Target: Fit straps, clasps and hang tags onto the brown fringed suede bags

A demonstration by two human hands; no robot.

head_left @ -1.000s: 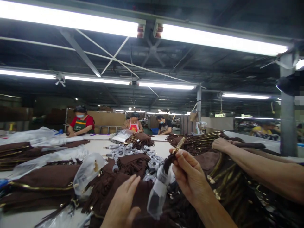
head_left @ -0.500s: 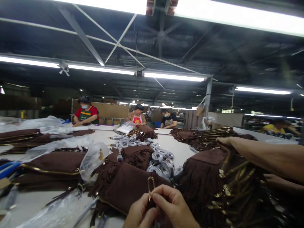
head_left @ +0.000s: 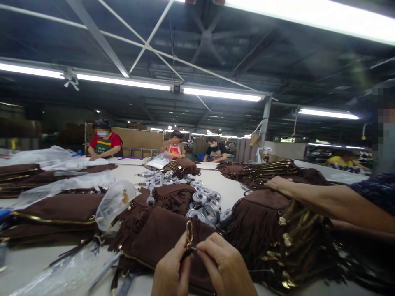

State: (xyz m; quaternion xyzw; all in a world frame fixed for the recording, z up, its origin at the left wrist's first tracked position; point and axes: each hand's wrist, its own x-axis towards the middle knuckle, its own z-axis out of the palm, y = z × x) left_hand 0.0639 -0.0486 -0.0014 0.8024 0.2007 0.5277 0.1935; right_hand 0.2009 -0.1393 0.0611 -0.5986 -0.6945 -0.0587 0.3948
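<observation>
My left hand [head_left: 171,267] is closed, pinching a small gold metal clasp [head_left: 189,232] that stands up above the fingertips. Beside it, my right hand [head_left: 226,265] has thumb and forefinger pressed together on a thin dark piece at the clasp's lower end; its kind is too small to make out. Both hands are above a dark brown fringed bag [head_left: 154,238] with gold zipper edging, which lies on the white table [head_left: 220,183].
At the right, a co-worker's arm [head_left: 321,199] reaches over a pile of fringed bags [head_left: 262,205]. Coiled straps in grey wrap [head_left: 205,203] lie ahead. Clear plastic bags [head_left: 115,205] and more brown bags [head_left: 58,209] lie left. Several people work across the table.
My right fingers have shifted from the clasp onto the dark piece, slightly apart from my left hand. The clasp has turned. The co-worker at right has leaned into view, and the camera has shifted.
</observation>
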